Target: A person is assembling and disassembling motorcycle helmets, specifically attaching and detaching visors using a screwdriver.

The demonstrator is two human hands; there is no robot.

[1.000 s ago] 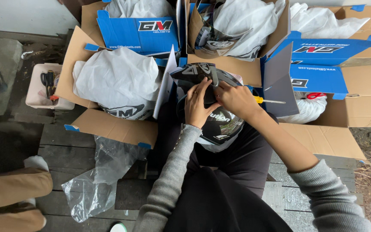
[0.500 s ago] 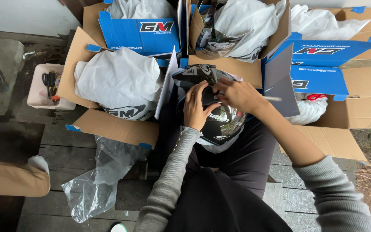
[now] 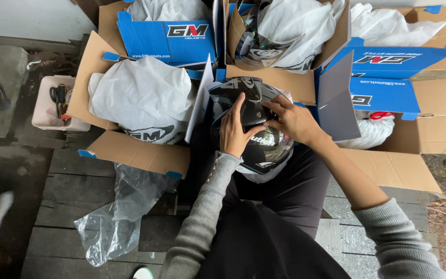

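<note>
- In the centre of the frame we have a glossy black helmet (image 3: 256, 129) resting on our lap, its shell turned up toward the camera.
- Our left hand (image 3: 236, 132) lies flat on the shell with the fingers spread and pointing toward the top of the frame; it presses rather than grips, steadying the helmet.
- Our right hand (image 3: 292, 120) comes in from the right and pinches at the dark piece on the crown, fingertips narrowed on it (exactly what sits between them we cannot tell).
- To do this well, we judge that the left palm should keep the helmet from rolling while the right works with small, even pressure, so the glossy surface is not scuffed.
- At the left of the frame an open cardboard box (image 3: 125, 150) holds another helmet wrapped in a white cloth bag (image 3: 143, 95).
- At the top centre a clear visor (image 3: 264, 46) lies in a second box, beside more white wrapping.
- A crumpled clear plastic bag (image 3: 117, 217) lies on the dark planks at lower left, well apart from both hands.
- A small pale tray (image 3: 45, 116) with scissors sits at far left.
</note>
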